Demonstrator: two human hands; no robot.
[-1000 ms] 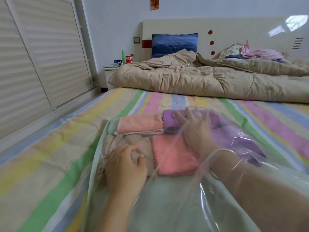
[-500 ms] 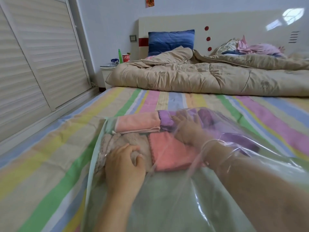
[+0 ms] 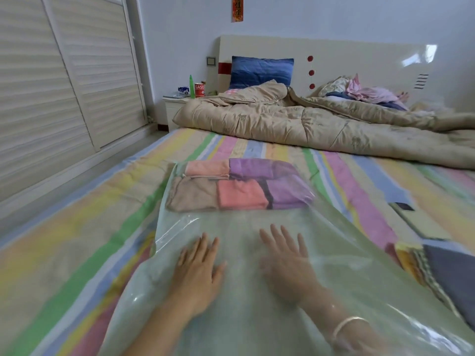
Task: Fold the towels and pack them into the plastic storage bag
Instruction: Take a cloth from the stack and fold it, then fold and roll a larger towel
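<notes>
From the head view, the plastic storage bag (image 3: 231, 224) lies flat on the striped sheet (image 3: 77, 240) of the bed, with its closed end away from the person. Five folded towels sit inside it at that far end, in two rows that touch each other. The back row has a pale pink towel (image 3: 207, 167) and a purple towel (image 3: 253, 167). The front row has a beige towel (image 3: 191, 195), a coral towel (image 3: 241, 194) and a second purple towel (image 3: 288, 192).

The left hand (image 3: 198, 271) rests palm down on top of the bag, on the near side of the towels and apart from them, with straight fingers a little spread. The right hand (image 3: 285, 260) looks hazy, as if under the clear film, also flat with fingers spread and holding nothing. A bracelet (image 3: 347, 323) is on the right wrist.

Beyond the bag a beige quilt (image 3: 295, 124) is bunched across the bed, and a blue pillow (image 3: 261, 70) leans on the headboard
</notes>
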